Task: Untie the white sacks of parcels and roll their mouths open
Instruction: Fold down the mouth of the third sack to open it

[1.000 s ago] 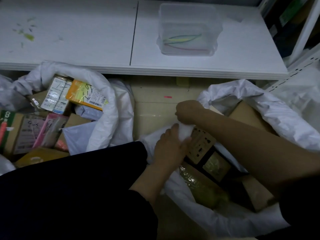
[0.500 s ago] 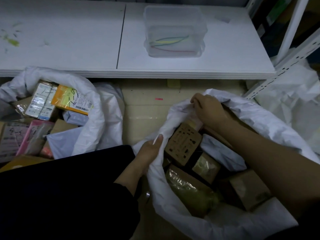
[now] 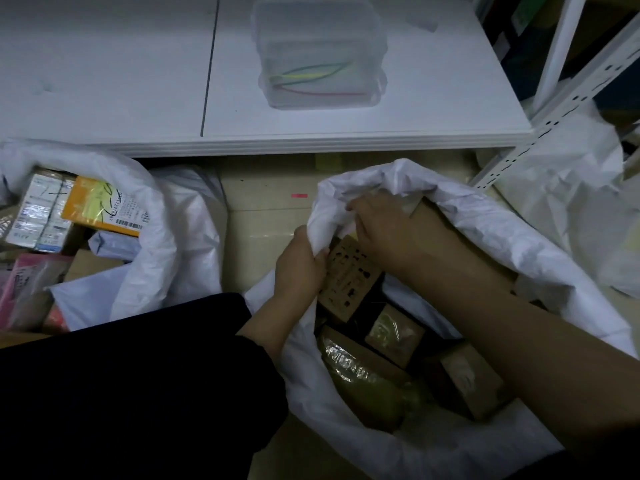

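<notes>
A white sack (image 3: 502, 233) lies open on the floor at the right, with brown cardboard parcels (image 3: 349, 275) and a yellow-green packet showing inside. My left hand (image 3: 299, 266) grips the sack's near left rim. My right hand (image 3: 381, 225) reaches into the mouth and holds the far rim fabric, fingers curled on it. A second white sack (image 3: 162, 230) at the left stands with its mouth rolled open, filled with labelled boxes, one of them orange (image 3: 100, 209).
A low white shelf board (image 3: 138, 81) runs across the top with a clear plastic bin (image 3: 318, 53) holding coloured ties. A white perforated rack post (image 3: 554, 109) slants at the right, with more crumpled white sacking (image 3: 568, 209) beside it. My dark-clothed leg fills the lower left.
My left hand moved up along the left rim and now bunches the fabric. My right hand shifted slightly left and down inside the mouth. The rim at the far left has been drawn up.
</notes>
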